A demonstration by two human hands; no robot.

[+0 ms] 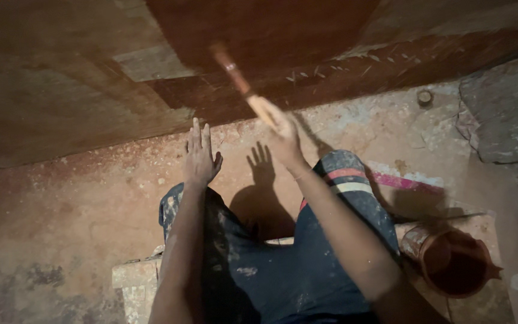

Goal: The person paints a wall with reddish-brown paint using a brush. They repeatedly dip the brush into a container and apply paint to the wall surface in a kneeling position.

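— What was on the left?

— The left hand (200,157) hung flat above the dusty floor (79,210), fingers (197,135) released and spread, grasping nothing. Its shadow fell just to the right, between the knees of the paint-spattered trousers (307,264).

— And the brush?

— The paintbrush (238,81) sat in the right hand (283,135), whose fingers were clenched around the pale handle end. Its long axis ran on a diagonal: handle low and to the right, bristle end up and to the left, pointing onto the wooden board (67,90). The tip was blurred, so I couldn't tell whether it touched the wet dark-red patch (259,30) there.

— Anything in the way?

— Nothing lay between brush and board. Under the person there was a pale block (130,285). Further right lay a pink strip (406,183) on the floor, then a round reddish pot (454,261) beside the right leg, well apart from the brush, and a grey slab (505,114) at the far edge.
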